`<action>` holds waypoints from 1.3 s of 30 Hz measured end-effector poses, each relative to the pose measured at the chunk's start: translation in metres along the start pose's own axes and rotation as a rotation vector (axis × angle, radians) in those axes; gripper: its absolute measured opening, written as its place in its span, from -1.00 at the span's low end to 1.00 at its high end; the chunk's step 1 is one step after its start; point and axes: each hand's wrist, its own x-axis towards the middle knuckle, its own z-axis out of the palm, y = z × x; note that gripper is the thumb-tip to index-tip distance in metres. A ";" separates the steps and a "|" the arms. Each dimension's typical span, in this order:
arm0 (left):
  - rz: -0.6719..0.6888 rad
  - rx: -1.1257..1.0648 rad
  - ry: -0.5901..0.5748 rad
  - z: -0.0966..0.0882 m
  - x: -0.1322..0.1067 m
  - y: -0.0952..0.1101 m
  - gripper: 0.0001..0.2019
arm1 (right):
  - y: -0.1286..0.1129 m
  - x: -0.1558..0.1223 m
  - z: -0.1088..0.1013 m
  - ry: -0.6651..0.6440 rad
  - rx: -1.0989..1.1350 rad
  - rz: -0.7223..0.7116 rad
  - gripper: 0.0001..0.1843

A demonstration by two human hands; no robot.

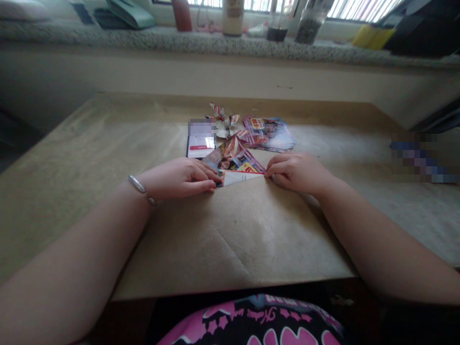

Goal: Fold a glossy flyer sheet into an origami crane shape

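Observation:
A colourful printed paper [235, 163], folded into a triangle, lies on the brown paper-covered table [108, 153]. My left hand [181, 178], a silver bracelet on its wrist, presses the paper's left corner with fingers held together. My right hand [296, 171] pinches the paper's right corner against the table. Just behind the paper stands a small folded paper crane [224, 120].
A stack of printed leaflets [269, 133] lies behind my right hand. A phone [200, 141] rests behind my left hand. A stone window ledge [215, 42] at the back holds bottles, jars and a yellow object. A blurred item sits at the far right.

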 end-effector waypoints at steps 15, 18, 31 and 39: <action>-0.058 0.295 0.169 0.018 0.010 0.012 -0.75 | -0.008 0.005 0.006 0.060 -0.082 0.243 -0.75; 0.043 0.347 0.207 0.023 0.012 0.014 -0.74 | -0.012 0.007 0.010 0.126 -0.053 0.268 -0.75; 0.261 0.398 0.190 0.025 0.018 0.021 -0.72 | -0.007 0.011 0.016 0.364 0.167 0.139 -0.63; 0.303 0.355 0.254 0.029 0.021 0.016 -0.71 | -0.007 0.014 0.019 0.375 0.202 0.142 -0.71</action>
